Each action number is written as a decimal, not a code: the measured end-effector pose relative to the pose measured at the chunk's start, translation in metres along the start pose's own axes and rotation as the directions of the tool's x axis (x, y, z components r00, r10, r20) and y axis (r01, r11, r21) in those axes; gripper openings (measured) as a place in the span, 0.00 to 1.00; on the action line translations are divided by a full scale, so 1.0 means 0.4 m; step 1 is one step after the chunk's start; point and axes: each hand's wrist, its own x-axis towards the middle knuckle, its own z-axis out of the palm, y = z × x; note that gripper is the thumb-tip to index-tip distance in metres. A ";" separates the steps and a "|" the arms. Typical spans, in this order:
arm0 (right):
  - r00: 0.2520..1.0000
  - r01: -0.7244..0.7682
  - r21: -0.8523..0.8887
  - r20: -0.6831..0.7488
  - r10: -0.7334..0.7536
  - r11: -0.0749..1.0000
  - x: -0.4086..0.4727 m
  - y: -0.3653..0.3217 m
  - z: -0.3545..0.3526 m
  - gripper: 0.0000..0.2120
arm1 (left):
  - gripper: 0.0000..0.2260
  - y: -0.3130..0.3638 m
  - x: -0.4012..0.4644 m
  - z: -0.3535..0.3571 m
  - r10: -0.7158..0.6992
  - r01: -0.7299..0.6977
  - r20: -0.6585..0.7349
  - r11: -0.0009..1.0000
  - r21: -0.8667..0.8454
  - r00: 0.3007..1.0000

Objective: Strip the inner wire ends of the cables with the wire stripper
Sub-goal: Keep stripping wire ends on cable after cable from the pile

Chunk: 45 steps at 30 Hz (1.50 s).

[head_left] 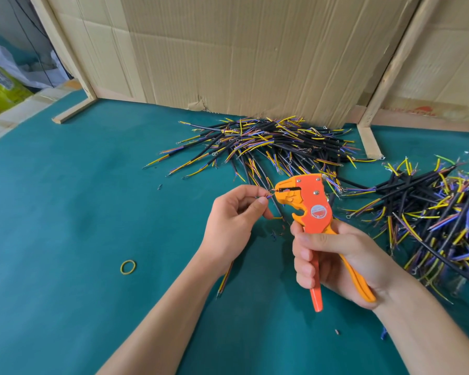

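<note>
My right hand (333, 255) grips the handles of an orange and yellow wire stripper (309, 201), held upright with its jaws pointing left. My left hand (236, 212) pinches a short black cable whose coloured inner wires (348, 196) reach the stripper's jaw opening. The cable's other end (224, 280) sticks out below my left wrist, showing yellow and dark inner wires. Both hands hover above the green table (92, 212).
A pile of black cables with yellow, blue and brown inner wires (268, 144) lies at the back centre. A second pile (439, 212) lies at the right. A yellow rubber band (127, 267) lies at the left. Cardboard walls (228, 50) with wooden frames stand behind.
</note>
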 end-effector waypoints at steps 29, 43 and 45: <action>0.970 0.244 0.117 -0.046 -0.240 0.963 0.013 0.003 -0.031 0.27 | 0.04 0.000 -0.003 0.009 -0.013 0.009 0.039 0.996 0.086 0.999; 0.962 0.266 0.099 -0.092 -0.257 0.959 0.008 -0.010 -0.043 0.28 | 0.05 0.019 -0.001 0.001 -0.037 0.037 -0.019 0.999 0.016 0.999; 0.970 0.231 0.085 -0.103 -0.222 0.969 0.009 -0.010 -0.042 0.29 | 0.05 0.019 -0.002 0.003 -0.036 0.036 -0.016 0.999 0.017 0.999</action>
